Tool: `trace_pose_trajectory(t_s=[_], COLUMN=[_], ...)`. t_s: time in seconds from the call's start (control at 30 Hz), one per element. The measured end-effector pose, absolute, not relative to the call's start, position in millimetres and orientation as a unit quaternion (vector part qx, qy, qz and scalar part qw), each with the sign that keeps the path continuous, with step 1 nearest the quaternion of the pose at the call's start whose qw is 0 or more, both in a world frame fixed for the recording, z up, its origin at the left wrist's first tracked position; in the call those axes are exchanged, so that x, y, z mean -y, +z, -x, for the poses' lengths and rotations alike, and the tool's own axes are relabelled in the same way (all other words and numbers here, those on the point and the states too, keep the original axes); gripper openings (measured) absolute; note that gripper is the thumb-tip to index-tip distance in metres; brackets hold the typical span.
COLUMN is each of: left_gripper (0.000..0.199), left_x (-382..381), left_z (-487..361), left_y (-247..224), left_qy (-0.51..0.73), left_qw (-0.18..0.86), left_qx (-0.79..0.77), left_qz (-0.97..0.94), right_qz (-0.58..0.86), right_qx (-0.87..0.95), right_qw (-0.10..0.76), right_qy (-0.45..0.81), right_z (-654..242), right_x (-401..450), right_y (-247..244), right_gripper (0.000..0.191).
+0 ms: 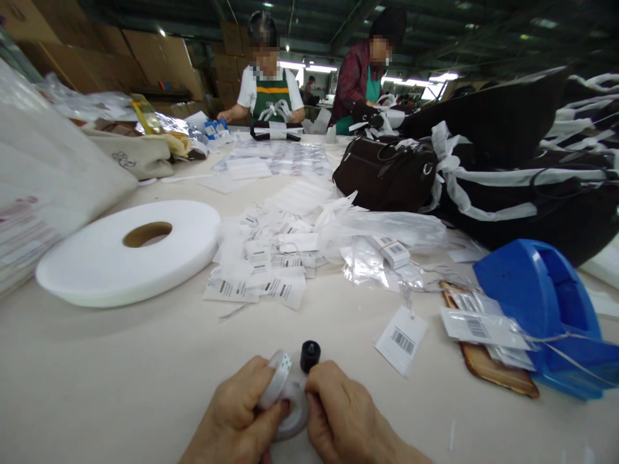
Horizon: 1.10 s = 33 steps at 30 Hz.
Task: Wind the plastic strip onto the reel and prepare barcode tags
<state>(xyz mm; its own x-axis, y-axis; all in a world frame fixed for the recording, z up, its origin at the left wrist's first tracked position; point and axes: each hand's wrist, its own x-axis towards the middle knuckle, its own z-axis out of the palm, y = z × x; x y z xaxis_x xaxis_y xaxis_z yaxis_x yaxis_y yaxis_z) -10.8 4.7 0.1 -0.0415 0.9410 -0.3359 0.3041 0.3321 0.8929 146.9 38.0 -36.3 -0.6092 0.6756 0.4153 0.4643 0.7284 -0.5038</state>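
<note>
My left hand (242, 406) is wrapped round a roll of clear tape (276, 380), whose inner ring carries small printed marks. A second clear ring, apparently another tape roll (296, 419), sits against it, partly covered by my thumb. My right hand (341, 412) is closed in a pinch at the right edge of these rolls; what lies between its fingertips is hidden. Just beyond the right knuckles stands a small black hub (310, 356) with a pin in its middle. To the right is a blue tape dispenser (536, 309).
A large white roll of strip material (97, 258) lies left. Paper labels (261, 270) and plastic bags (382, 229) cover the middle. A barcode tag (402, 338) lies nearer. Dark bags (387, 171) pile up right. Two people (275, 90) work across the table (145, 361).
</note>
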Motion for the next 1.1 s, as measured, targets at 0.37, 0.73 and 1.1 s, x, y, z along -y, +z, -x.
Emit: trace_pose_trajectory(t_s=[0.37, 0.73, 1.1], left_gripper=[0.015, 0.013, 0.014], left_x=[-7.5, -4.1, -2.6], left_z=[5.3, 2.0, 2.7], left_y=[1.2, 5.3, 3.0], left_qy=[0.337, 0.335, 0.335], left_qw=[0.508, 0.469, 0.466], left_qx=[-0.685, -0.706, -0.707], left_qz=[-0.399, -0.412, -0.412], right_qz=[0.358, 0.369, 0.377], right_qx=[0.740, 0.763, 0.693], right_qw=[0.259, 0.302, 0.287], right_qy=[0.507, 0.436, 0.544], right_z=[-154.9, -149.9, -151.1], right_x=[-41.3, -40.8, -40.1], right_y=[-13.2, -14.4, -16.6], right_gripper=[0.014, 0.015, 0.019])
